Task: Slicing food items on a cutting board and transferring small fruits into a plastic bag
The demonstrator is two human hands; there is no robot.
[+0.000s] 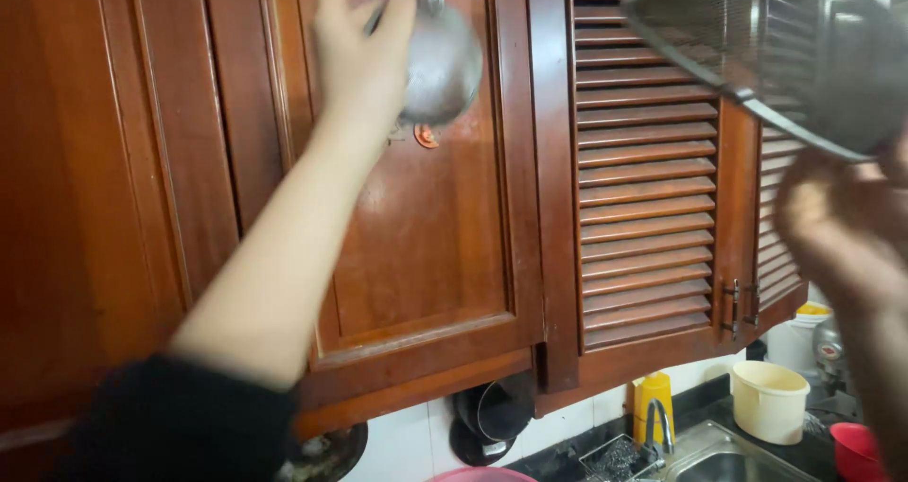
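Head view: left hand point(362, 42) around ladle point(441, 61)

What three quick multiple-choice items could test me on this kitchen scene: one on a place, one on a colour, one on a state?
1. Where is the metal ladle?
A. In the sink
B. Up against the wooden cabinet door
C. On the floor

2. What colour is the bucket by the sink?
A. Cream
B. Blue
C. Black

3. How is the louvred cabinet door?
A. Removed
B. Wide open
C. Closed

Answers: 1 B, the left hand holds it there; 2 A, it is pale cream; 3 C, it sits flush in its frame.
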